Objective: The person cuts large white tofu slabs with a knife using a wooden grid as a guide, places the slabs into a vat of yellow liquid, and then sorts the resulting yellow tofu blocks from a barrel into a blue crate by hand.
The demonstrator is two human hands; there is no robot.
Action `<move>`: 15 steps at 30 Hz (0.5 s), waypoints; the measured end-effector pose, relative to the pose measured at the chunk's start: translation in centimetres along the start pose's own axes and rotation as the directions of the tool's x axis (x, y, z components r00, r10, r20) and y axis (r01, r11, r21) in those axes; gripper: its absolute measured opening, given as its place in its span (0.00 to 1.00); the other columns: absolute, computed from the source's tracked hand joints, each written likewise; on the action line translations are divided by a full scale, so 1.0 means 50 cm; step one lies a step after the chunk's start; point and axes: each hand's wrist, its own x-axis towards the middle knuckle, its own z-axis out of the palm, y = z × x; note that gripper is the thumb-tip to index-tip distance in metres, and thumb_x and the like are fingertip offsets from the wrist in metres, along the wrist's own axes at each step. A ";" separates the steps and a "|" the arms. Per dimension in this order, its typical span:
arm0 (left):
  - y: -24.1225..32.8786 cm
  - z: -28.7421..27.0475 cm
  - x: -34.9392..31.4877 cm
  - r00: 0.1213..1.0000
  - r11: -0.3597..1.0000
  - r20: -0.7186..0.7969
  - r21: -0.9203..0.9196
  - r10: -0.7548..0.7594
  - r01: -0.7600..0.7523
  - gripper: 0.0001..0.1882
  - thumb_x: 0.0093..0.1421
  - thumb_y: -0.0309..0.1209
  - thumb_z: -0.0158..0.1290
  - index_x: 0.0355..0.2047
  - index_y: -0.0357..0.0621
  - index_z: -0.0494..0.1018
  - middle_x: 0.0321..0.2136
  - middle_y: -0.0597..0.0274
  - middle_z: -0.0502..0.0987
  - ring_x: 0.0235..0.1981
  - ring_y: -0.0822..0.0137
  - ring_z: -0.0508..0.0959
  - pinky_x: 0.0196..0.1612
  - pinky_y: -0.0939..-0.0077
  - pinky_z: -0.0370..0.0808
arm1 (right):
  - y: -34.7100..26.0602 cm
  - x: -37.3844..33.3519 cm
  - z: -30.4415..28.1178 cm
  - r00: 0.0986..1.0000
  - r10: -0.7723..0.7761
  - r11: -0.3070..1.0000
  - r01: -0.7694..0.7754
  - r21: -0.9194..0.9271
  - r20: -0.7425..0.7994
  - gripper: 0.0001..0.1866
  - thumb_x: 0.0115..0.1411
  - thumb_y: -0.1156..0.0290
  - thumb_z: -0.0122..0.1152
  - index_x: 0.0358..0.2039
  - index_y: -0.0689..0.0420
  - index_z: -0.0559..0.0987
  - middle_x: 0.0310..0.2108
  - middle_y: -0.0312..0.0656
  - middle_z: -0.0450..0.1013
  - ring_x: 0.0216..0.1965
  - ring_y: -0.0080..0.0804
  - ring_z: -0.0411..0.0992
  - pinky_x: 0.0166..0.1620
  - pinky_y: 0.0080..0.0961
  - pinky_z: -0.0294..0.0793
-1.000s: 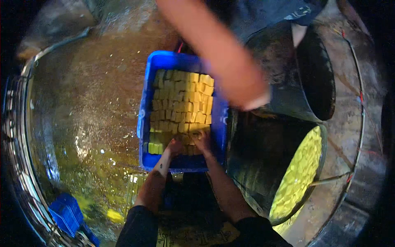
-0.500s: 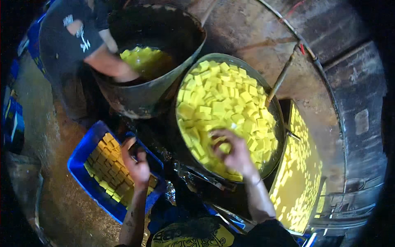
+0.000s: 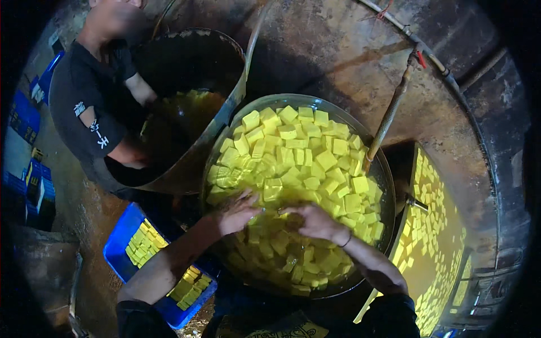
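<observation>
head view: i have both hands down in the big round basin, which is heaped with yellow cubes sitting in yellowish liquid; my left hand lies spread on the near pile, fingers loosely open, touching cubes but i cannot tell if it has closed round any; my right hand is just beside it, fingers curled down among the cubes, and whether it holds one is hidden by the hand itself; the two hands nearly meet at the near middle of the basin. below my left forearm sits a blue crate with yellow cubes laid in tidy rows, partly covered by the arm; judging from that, some cubes are already packed, the crate looks only part filled where it shows, and the basin remains nearly full, so most of the work seems left. to the right a rectangular trough holds more cubes afloat; a pipe leans over the basin rim; across from me another person in a dark shirt reaches into a second dark tub; stacked blue crates stand at far left.
</observation>
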 end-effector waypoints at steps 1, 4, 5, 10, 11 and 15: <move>-0.005 0.004 0.002 1.000 1.000 0.009 -0.001 -0.009 0.009 0.35 0.46 0.28 0.58 0.58 0.52 0.66 0.63 0.47 0.55 0.65 0.48 0.53 0.65 0.57 0.53 | 0.009 0.009 -0.031 0.979 -0.165 0.980 0.176 0.091 -0.116 0.15 0.56 0.77 0.56 0.45 0.52 0.78 0.44 0.47 0.75 0.46 0.41 0.74 0.51 0.34 0.73; -0.016 0.015 0.014 0.999 1.000 0.033 0.021 -0.004 0.004 0.30 0.50 0.32 0.56 0.56 0.55 0.67 0.58 0.46 0.62 0.58 0.46 0.64 0.59 0.56 0.65 | 0.066 0.085 -0.114 0.992 0.127 0.839 -0.119 0.531 0.020 0.10 0.57 0.74 0.57 0.40 0.62 0.78 0.41 0.45 0.75 0.43 0.38 0.74 0.52 0.35 0.73; -0.017 0.021 0.016 0.998 0.998 -0.054 -0.055 -0.012 0.009 0.28 0.51 0.32 0.55 0.55 0.55 0.68 0.56 0.47 0.64 0.56 0.46 0.66 0.57 0.57 0.67 | 0.075 0.106 -0.141 0.987 0.156 0.842 -0.114 0.528 -0.036 0.08 0.57 0.75 0.57 0.36 0.64 0.78 0.39 0.45 0.76 0.41 0.37 0.74 0.49 0.34 0.75; -0.006 0.039 0.016 0.954 0.998 -0.292 -0.003 -0.066 0.068 0.23 0.53 0.29 0.51 0.52 0.53 0.71 0.53 0.44 0.68 0.50 0.49 0.72 0.48 0.58 0.73 | 0.065 0.225 -0.089 0.948 0.269 0.856 -0.317 -0.409 -0.172 0.06 0.56 0.76 0.55 0.32 0.63 0.79 0.35 0.47 0.77 0.37 0.36 0.76 0.41 0.33 0.79; -0.014 0.048 0.008 0.951 0.996 -0.296 0.003 -0.086 0.091 0.23 0.53 0.29 0.51 0.52 0.53 0.71 0.53 0.44 0.68 0.50 0.49 0.72 0.48 0.58 0.73 | 0.075 0.255 -0.057 0.926 0.324 0.785 -0.377 -0.492 -0.192 0.06 0.56 0.74 0.57 0.30 0.62 0.79 0.34 0.48 0.77 0.36 0.36 0.77 0.39 0.34 0.79; -0.016 0.018 -0.007 0.948 0.961 -0.279 -0.267 -0.155 0.079 0.20 0.52 0.30 0.56 0.48 0.45 0.73 0.45 0.47 0.74 0.43 0.49 0.75 0.46 0.62 0.74 | 0.089 0.264 -0.048 0.949 0.111 0.822 -0.254 -0.510 -0.295 0.09 0.57 0.67 0.62 0.27 0.59 0.81 0.27 0.43 0.78 0.27 0.33 0.79 0.29 0.27 0.79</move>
